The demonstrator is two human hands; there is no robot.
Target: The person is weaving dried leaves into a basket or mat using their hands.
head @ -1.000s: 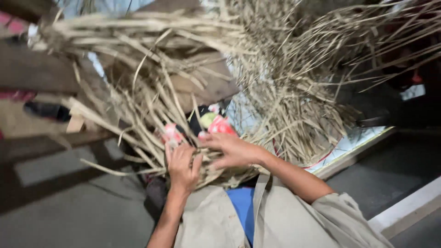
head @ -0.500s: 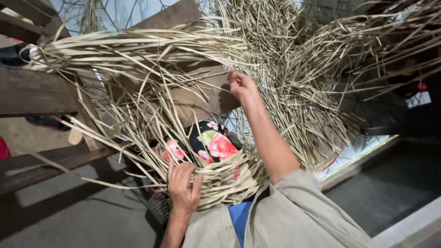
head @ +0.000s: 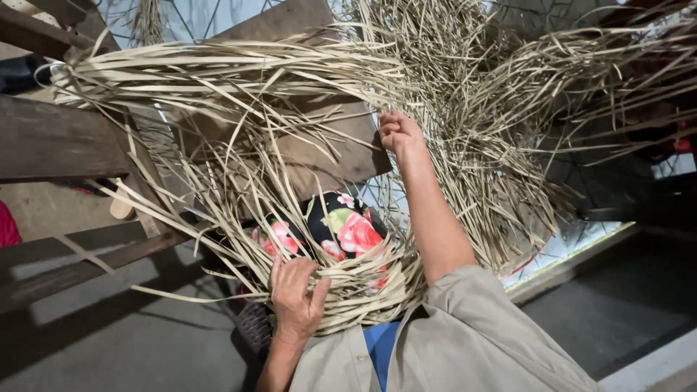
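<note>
Dry, matt straw strips (head: 239, 109) everywhere.
Rough dark wooden planks (head: 58, 141) behind; flowered cloth (head: 341, 225) looks soft and matt.

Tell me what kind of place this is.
Probably a home or small workshop for hand weaving: long dried straw strips fan out everywhere, a half-woven band sits under the left hand, with rough wooden planks on a concrete floor.

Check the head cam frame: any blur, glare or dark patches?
Head view: mostly sharp on the left hand gripping the woven pale straw strips and on the raised right hand; loose strand tips upper right look soft; bright patch at the pale floor sheet; right edge and dark wooden planks sit in shadow.
</note>
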